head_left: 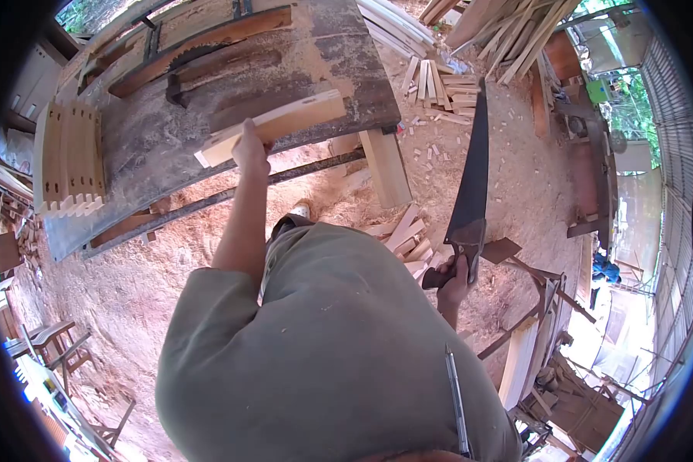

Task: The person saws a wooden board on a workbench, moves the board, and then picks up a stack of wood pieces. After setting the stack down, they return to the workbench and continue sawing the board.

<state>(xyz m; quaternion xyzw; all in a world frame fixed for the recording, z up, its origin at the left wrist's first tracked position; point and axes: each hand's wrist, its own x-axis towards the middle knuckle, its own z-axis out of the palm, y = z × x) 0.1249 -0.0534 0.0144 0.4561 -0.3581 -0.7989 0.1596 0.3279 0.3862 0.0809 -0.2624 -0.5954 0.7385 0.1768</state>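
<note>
My left hand [252, 150] is closed around a pale wooden piece [300, 112], holding it over the near edge of the workbench [339, 46]. A notch or slot shows near the piece's far end. On my right, away from the bench, my right hand [454, 279] grips the handle of a handsaw [472, 173]. The saw's dark blade points forward, its tip near the top of the view. To the left on the bench sits a stack of similar wooden pieces [69, 154] with slots and tenoned ends.
A long wooden bar [200, 50] and a small dark tool [175, 91] lie on the sawdust-covered bench. Offcuts [431, 81] and strips of wood [396, 23] are piled beyond it. Beside my right arm stands a wooden frame [543, 308] with boards leaning on it. Sawdust covers the floor.
</note>
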